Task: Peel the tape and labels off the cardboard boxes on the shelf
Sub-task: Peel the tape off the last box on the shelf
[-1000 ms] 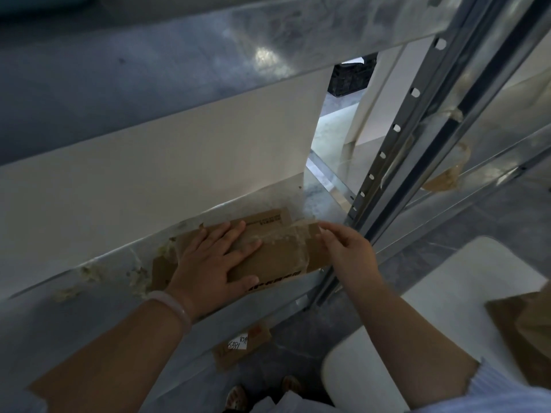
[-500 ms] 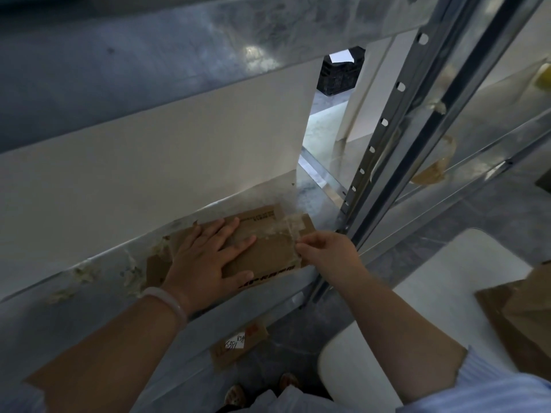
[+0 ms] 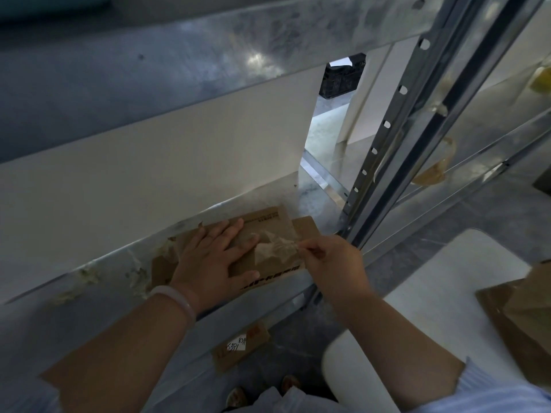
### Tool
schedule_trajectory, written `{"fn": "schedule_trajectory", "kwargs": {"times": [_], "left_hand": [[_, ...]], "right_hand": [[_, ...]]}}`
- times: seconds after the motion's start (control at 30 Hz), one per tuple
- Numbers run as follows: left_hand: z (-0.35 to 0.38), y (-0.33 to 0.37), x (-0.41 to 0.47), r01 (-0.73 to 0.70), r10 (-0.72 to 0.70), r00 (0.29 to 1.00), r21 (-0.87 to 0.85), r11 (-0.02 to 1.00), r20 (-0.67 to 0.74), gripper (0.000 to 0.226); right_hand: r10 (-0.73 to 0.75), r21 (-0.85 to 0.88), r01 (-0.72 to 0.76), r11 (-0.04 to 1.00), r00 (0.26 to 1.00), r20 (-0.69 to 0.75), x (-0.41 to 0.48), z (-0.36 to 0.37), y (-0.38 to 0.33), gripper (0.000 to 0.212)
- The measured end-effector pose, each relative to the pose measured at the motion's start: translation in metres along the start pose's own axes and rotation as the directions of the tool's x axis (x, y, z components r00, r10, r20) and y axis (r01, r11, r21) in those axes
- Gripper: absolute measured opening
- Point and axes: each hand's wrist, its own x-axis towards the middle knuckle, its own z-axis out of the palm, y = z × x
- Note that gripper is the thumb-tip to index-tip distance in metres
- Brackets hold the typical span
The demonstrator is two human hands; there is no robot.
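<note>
**Clear tape pinched up from a flat cardboard piece on the metal shelf**

We see a flattened cardboard piece [image 3: 269,226] lying on the metal shelf [image 3: 38,323], near the shelf's right end and close to the perforated upright post [image 3: 387,124]. The left hand [image 3: 213,257] lies palm-down on the left half of the cardboard, its fingers straight and spread, pressing the board against the shelf. A pale bracelet [image 3: 176,296] circles that wrist.

The right hand [image 3: 331,263] sits at the cardboard's right front corner. Its thumb and forefinger pinch one end of a strip of clear tape [image 3: 274,248]. The tape is crumpled and raised off the board at the pinched end, and its other end reaches toward the left fingertips. We cannot tell how much of it is stuck down. Dark print runs along the cardboard's front edge and near its far edge.

Left of the cardboard, we see pale scraps of residue [image 3: 89,275] clinging to the shelf. A white panel [image 3: 149,174] stands behind the shelf. On the floor below lies a smaller cardboard scrap [image 3: 256,333] bearing a white label [image 3: 237,344] with handwritten digits. To our right, a white surface [image 3: 417,323] with a rounded corner carries a piece of brown cardboard [image 3: 521,317]. Beyond the post, a yellowish clump of tape [image 3: 435,169] lies on the neighbouring shelf.
</note>
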Motion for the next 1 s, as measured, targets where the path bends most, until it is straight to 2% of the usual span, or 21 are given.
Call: {"fn": "schedule_trajectory", "kwargs": {"times": [0.07, 0.13, 0.2, 0.3, 0.4, 0.47, 0.6, 0.73, 0.83, 1.0], "left_hand": [[-0.003, 0.002, 0.0, 0.005, -0.005, 1.0, 0.008, 1.0, 0.007, 0.084], [-0.006, 0.003, 0.001, 0.041, -0.041, 0.999, 0.017, 0.999, 0.022, 0.091], [-0.007, 0.005, 0.004, 0.084, -0.084, 0.996, 0.033, 0.996, 0.012, 0.094], [-0.005, 0.006, 0.007, 0.085, -0.085, 0.996, 0.044, 0.995, -0.004, 0.089], [-0.004, 0.005, 0.006, 0.081, -0.081, 0.997, 0.047, 0.996, -0.009, 0.086], [-0.004, 0.005, 0.006, 0.082, -0.081, 0.997, 0.051, 0.995, -0.014, 0.085], [-0.003, 0.004, 0.006, 0.077, -0.076, 0.997, 0.042, 0.996, -0.022, 0.083], [-0.003, 0.005, 0.006, 0.087, -0.086, 0.996, 0.05, 0.995, -0.025, 0.082], [-0.005, 0.007, 0.007, 0.09, -0.09, 0.996, 0.056, 0.994, -0.011, 0.085], [-0.002, 0.004, 0.007, 0.078, -0.077, 0.997, 0.046, 0.996, -0.027, 0.084]], "right_hand": [[0.157, 0.239, -0.151, 0.959, 0.988, -0.005, -0.005, 0.0, 0.002, 0.008], [0.261, 0.457, -0.235, 0.858, 0.965, 0.007, -0.009, -0.002, 0.004, 0.009], [0.3, 0.509, -0.264, 0.819, 0.954, 0.011, -0.008, -0.006, 0.01, 0.013], [0.299, 0.363, -0.319, 0.876, 0.948, 0.111, -0.002, -0.007, 0.017, 0.029], [0.236, 0.241, -0.28, 0.929, 0.952, 0.194, 0.007, 0.001, 0.011, 0.033], [0.2, 0.136, -0.229, 0.964, 0.96, 0.196, 0.013, 0.006, 0.006, 0.027], [0.09, -0.109, -0.078, 0.991, 0.99, 0.106, 0.015, 0.001, 0.003, 0.019], [-0.042, -0.37, 0.102, 0.923, 0.985, 0.165, 0.018, -0.003, -0.003, 0.026], [-0.04, -0.379, 0.115, 0.918, 0.979, 0.201, 0.021, -0.005, -0.006, 0.033], [-0.02, -0.438, 0.13, 0.89, 0.969, 0.248, 0.03, -0.001, -0.006, 0.031]]}}
